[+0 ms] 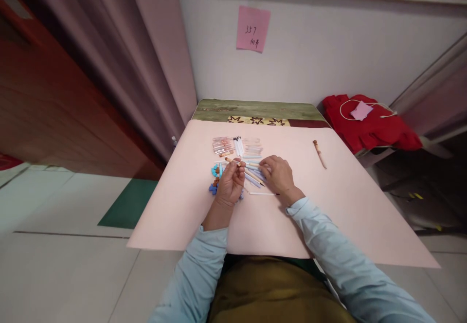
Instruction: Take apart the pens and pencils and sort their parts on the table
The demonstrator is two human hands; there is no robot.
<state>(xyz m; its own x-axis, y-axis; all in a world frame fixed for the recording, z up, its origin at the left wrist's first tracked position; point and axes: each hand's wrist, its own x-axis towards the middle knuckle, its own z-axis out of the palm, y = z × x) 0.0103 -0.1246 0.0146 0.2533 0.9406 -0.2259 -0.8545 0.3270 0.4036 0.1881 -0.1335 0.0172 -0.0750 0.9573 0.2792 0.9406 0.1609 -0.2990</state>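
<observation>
My left hand [231, 184] is closed around a slim cream pen part [228, 159], whose end sticks out past the fingertips. Just to the right, my right hand [279, 173] has its fingers curled together among the pale pen barrels [252, 183]; what they pinch is hard to make out. Small blue pieces [212, 188] and brown pieces [216, 181] lie left of my left hand, some turquoise ones [214, 170] above them. Beyond both hands are white pen refills [238, 146] with black tips, between clear tubes with reddish parts [222, 145] and pale translucent tubes [253, 146].
One whole-looking cream pen [320, 155] with a brown top lies apart on the right of the pale pink sheet [175, 206]. A single white refill [263, 193] lies near my right wrist. Red cloth [368, 126] with a white cable sits past the table's right edge.
</observation>
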